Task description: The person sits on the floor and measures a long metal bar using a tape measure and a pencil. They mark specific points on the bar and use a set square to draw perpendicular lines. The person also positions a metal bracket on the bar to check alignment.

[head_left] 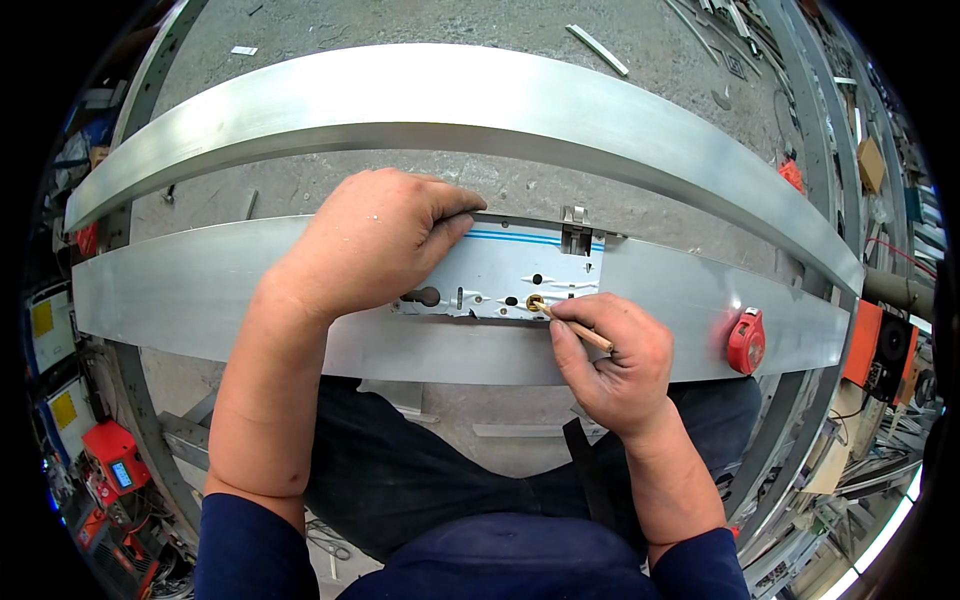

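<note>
A flat silvery lock case (500, 270) with blue lines, dark holes and a latch at its far right corner lies on a long aluminium profile (190, 285). My left hand (385, 235) is closed at the far left part of the case, thumb on its face and index finger along its far edge. The other fingers are hidden. My right hand (625, 355) is closed around a wooden pencil (590, 335). The pencil is tilted, its tip at a brass-coloured round hole near the near edge of the case.
A second aluminium profile (420, 85) spans beyond the first. On the near profile's right end sits a red tape measure (746, 341). Metal frame rails (795, 440) run at both sides. An orange machine (878, 343) stands at right, a red device (113, 460) at lower left.
</note>
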`<action>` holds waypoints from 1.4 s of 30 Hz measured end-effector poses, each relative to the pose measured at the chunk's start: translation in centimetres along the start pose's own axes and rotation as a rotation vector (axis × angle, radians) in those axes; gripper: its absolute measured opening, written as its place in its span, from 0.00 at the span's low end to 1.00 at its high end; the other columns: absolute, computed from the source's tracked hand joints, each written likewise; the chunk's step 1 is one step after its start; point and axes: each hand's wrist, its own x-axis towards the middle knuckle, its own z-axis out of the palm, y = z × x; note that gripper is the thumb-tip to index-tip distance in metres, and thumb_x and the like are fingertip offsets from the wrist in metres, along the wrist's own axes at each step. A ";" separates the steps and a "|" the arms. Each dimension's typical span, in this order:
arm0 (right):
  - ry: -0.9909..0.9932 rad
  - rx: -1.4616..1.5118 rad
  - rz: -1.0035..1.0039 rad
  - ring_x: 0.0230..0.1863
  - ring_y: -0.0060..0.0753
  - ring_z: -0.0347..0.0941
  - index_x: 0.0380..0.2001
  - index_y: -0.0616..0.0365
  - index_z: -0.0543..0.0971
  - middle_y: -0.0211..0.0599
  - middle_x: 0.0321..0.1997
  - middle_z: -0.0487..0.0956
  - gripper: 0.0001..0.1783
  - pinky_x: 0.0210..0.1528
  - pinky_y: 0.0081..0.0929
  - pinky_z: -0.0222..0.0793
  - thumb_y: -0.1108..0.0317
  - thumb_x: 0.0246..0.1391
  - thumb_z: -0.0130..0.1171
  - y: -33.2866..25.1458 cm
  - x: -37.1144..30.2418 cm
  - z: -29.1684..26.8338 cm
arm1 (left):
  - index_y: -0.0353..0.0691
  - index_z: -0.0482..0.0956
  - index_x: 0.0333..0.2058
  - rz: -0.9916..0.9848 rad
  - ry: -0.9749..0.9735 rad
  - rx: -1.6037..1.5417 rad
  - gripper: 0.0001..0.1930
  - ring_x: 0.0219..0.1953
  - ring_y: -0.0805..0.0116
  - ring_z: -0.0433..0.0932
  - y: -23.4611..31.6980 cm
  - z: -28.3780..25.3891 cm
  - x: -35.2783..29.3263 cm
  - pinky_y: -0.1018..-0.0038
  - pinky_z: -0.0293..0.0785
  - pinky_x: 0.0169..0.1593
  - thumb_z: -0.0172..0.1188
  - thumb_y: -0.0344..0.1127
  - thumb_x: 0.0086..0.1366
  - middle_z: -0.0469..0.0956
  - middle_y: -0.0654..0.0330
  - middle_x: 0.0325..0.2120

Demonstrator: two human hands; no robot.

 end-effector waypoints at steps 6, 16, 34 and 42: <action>0.020 -0.056 -0.044 0.32 0.42 0.83 0.34 0.58 0.85 0.38 0.31 0.86 0.07 0.35 0.33 0.78 0.77 0.51 0.70 -0.1 0.4 0.4 | 0.36 0.88 0.47 -0.011 0.002 0.017 0.15 0.40 0.46 0.86 0.4 0.0 0.1 0.59 0.82 0.46 0.69 0.34 0.63 0.87 0.46 0.38; -0.026 -0.080 -0.026 0.34 0.45 0.83 0.35 0.58 0.85 0.39 0.32 0.86 0.06 0.37 0.35 0.78 0.75 0.52 0.70 -0.3 0.7 0.3 | 0.36 0.88 0.47 -0.052 -0.023 0.013 0.15 0.38 0.45 0.86 0.7 -0.1 0.2 0.59 0.82 0.45 0.70 0.35 0.62 0.87 0.45 0.36; -0.330 -0.259 0.037 0.33 0.52 0.83 0.33 0.59 0.83 0.45 0.29 0.83 0.05 0.37 0.44 0.78 0.69 0.56 0.65 -2.5 4.5 -1.0 | 0.37 0.88 0.47 0.004 0.019 0.021 0.16 0.35 0.44 0.84 0.3 0.2 0.0 0.59 0.81 0.42 0.69 0.35 0.62 0.85 0.44 0.32; -0.418 -0.520 -0.117 0.32 0.48 0.80 0.33 0.57 0.83 0.40 0.28 0.80 0.05 0.38 0.43 0.77 0.70 0.54 0.65 -3.9 3.8 -0.6 | 0.37 0.89 0.46 0.023 0.020 0.034 0.16 0.37 0.43 0.85 0.0 0.2 0.0 0.59 0.82 0.45 0.69 0.37 0.63 0.86 0.44 0.33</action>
